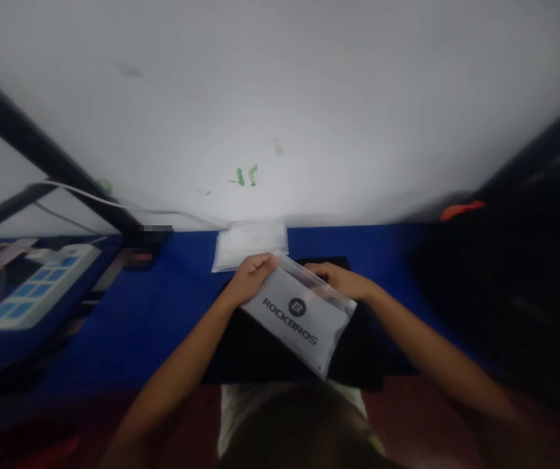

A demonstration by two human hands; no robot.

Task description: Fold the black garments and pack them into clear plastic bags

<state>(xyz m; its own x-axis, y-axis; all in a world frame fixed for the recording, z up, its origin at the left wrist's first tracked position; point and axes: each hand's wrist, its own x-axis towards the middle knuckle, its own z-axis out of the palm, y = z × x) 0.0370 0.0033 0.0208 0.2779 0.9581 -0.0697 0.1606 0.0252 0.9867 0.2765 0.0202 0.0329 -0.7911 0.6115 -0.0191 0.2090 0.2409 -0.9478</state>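
A frosted plastic pouch [284, 319] printed with a round logo and "ROCKBROS" is tilted in front of me, its clear top edge slanting down to the right. My left hand [253, 280] grips the pouch at its upper left corner, thumb along the edge. Just behind that top edge is my right hand [343, 281], fingers curled; their tips are partly hidden and what they hold cannot be made out. Beneath the pouch lies a black item [260, 355], perhaps folded cloth, on the blue tabletop [162, 312].
More clear pouches [250, 244] lie flat against the white wall [280, 98]. A power strip [38, 286] with blue sockets is at the left, near a white cable [137, 210]. Small dark objects [137, 257] sit at the back left. A large dark mass [514, 280] fills the right side.
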